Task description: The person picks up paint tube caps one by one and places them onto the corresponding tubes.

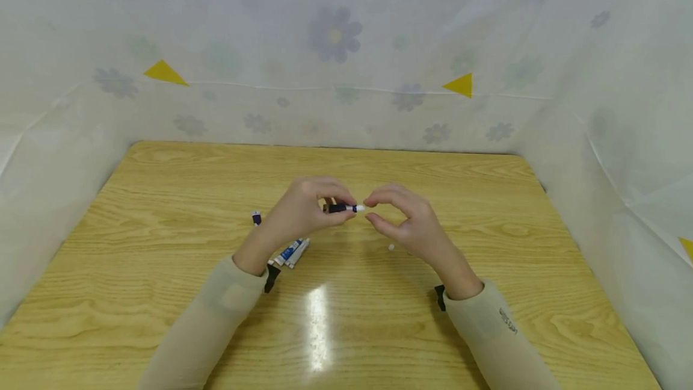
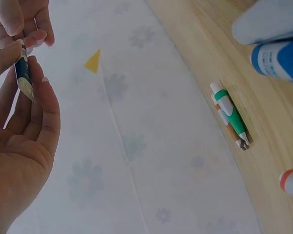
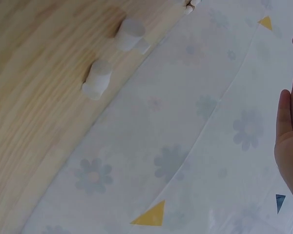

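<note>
A person's left hand [image 1: 303,209] is gripping a dark blue pen [image 1: 342,208] above the middle of a wooden worktop [image 1: 162,197], fingers curled around its barrel. The pen is pointing sideways — its white tip toward the right hand [image 1: 403,218], which is hovering just beside that tip with fingers curled, holding nothing. More pens [image 1: 292,251] are lying under the left wrist.

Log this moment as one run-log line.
left hand: grips dark blue pen | right hand: fingers at its white tip | wooden table: blue-white tubes
</note>
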The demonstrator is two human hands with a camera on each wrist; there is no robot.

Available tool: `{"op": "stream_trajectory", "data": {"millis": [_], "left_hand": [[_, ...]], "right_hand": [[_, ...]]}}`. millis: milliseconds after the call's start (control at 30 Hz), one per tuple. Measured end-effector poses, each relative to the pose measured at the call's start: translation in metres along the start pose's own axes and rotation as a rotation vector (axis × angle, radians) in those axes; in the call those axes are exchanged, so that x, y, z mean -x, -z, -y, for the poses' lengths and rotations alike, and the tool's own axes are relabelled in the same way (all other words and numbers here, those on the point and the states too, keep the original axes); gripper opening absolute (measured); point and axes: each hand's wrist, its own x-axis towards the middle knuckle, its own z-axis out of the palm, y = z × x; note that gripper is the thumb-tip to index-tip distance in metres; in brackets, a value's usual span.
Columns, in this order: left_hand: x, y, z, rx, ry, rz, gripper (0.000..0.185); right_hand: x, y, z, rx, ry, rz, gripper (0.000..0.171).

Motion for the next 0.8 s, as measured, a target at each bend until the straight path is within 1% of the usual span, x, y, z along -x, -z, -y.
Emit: {"op": "stream_trajectory", "data": {"millis": [133,233,367,500,600,800], "left_hand": [[-0.0009,-0.0027,-0.0007,0.017,-0.024,0.015,0.010],[-0.0012,-0.0054,-0.0013,0.011,-0.032,0.019,0.010],[-0.0018,-0.0083,-0.0024,-0.015,-0.045,0.006,0.009],[-0.0016,-0.0094,-0.0029,-0.034,-0.063,-0.004,0.009],[-0.0013,-0.0091,-0.0023,-0.042,-0.060,-0.004,0.009],[-0.0005,-0.0051,-0.0011,-0.045,-0.028,-0.013,0.010]], "right_hand": [[-0.0005,-0.0007,0.0001,0.007,0.011,0.013,0.030],[-0.0002,-0.0005,0.0004,0.014,-0.003,0.020,0.026],[0.0004,0.0000,0.0004,0.025,-0.034,0.028,0.022],[0.0007,0.0001,0.0004,0.030,-0.043,0.031,0.021],[0.0008,0.0002,0.0003,0.035,-0.043,0.027,0.022],[0.0015,0.0009,-0.0008,0.049,-0.039,0.006,0.026]]}}
